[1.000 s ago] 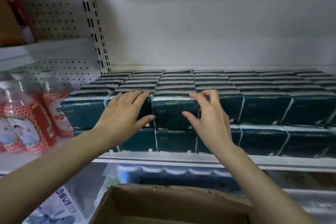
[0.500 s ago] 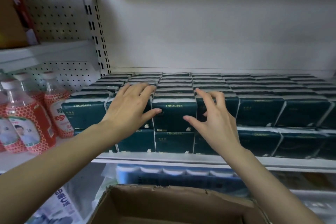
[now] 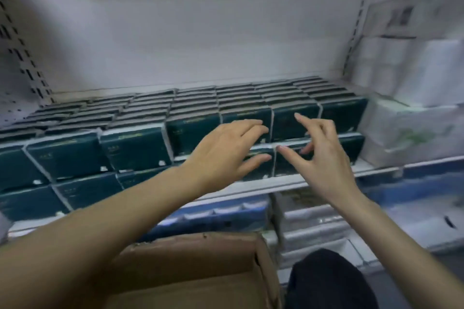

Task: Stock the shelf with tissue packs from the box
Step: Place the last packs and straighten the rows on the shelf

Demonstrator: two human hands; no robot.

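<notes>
Dark green tissue packs [image 3: 135,148] fill the white shelf [image 3: 283,184] in two stacked layers, running in rows to the back wall. My left hand [image 3: 226,153] reaches to the front packs right of centre, fingers straight and spread, holding nothing. Beside it my right hand [image 3: 319,155] hovers at the front of the packs near the right end, fingers loosely spread, thumb pointing left, also empty. The brown cardboard box [image 3: 190,268] sits open below my arms at the bottom of the view; its inside is not visible.
White wrapped paper packs [image 3: 411,133] stand right of the green rows, with more white rolls [image 3: 406,67] above them. Blue-and-white packs [image 3: 216,218] lie on the lower shelf. A perforated upright [image 3: 27,67] bounds the shelf at left. Dark clothing [image 3: 329,281] shows at bottom right.
Both hands have shifted right along the front row, from the left-centre packs to those near the right end. The view swung right with them; the red bottles have left the picture.
</notes>
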